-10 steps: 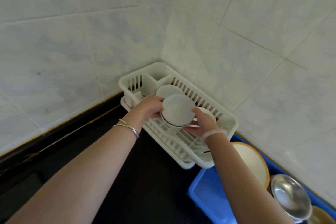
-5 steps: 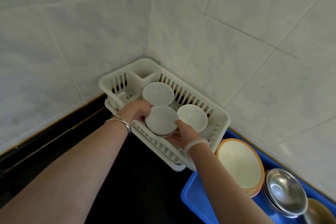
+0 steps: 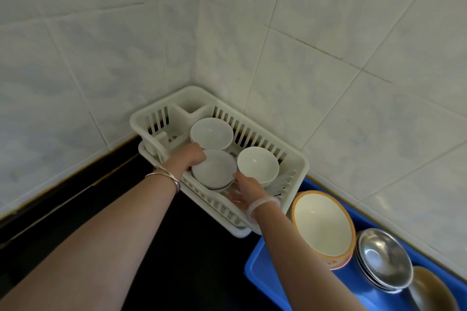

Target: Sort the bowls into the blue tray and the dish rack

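While the left hand [image 3: 188, 159] grips the near bowl [image 3: 213, 169], the right hand [image 3: 246, 190] touches it with straight fingers [image 3: 237, 176].
The dish rack [image 3: 298, 161] holds three white bowls [image 3: 211, 133]; the blue tray [image 3: 262, 275] holds an orange bowl [image 3: 322, 225] and metal bowls [image 3: 384, 257].

Pale tiled walls [image 3: 126, 40], black countertop [image 3: 192, 255]

Left hand [image 3: 193, 159] grips the near bowl [image 3: 214, 168] inside the rack [image 3: 297, 169]; right hand [image 3: 246, 190], fingers straight, lies just beside the bowl's right edge.
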{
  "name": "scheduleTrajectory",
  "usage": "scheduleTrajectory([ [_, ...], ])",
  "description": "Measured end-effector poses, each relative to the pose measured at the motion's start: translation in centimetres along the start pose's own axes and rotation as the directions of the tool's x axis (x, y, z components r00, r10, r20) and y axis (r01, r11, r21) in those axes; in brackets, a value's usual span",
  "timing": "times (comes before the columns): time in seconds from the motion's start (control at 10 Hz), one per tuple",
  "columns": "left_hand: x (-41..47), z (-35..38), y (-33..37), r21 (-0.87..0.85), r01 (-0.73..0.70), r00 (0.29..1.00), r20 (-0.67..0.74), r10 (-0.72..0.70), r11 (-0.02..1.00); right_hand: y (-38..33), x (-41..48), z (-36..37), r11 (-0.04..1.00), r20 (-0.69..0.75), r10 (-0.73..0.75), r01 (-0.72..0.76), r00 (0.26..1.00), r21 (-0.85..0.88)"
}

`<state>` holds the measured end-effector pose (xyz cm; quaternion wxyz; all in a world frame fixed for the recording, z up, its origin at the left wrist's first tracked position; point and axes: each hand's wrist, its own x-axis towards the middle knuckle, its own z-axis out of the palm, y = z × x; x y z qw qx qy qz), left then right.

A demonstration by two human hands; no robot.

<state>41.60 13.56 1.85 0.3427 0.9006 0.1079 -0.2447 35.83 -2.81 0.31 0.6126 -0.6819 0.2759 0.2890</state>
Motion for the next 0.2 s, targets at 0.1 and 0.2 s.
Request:
scheduleTrajectory([
  [0.1,-0.2,0.3,0.0,0.077,-0.039,0.994,-0.099,0.047,0.996,-0.2,-1.4,0.0,0.998,0.014,-0.039,0.038,0.999,0.048],
  [0.2,-1.5,0.4,0.2,0.06,-0.023,0.98,-0.195,0.034,0.998,-1.0,-3.7,-1.6,0.972,-0.031,-0.217,0.219,0.976,0.085],
])
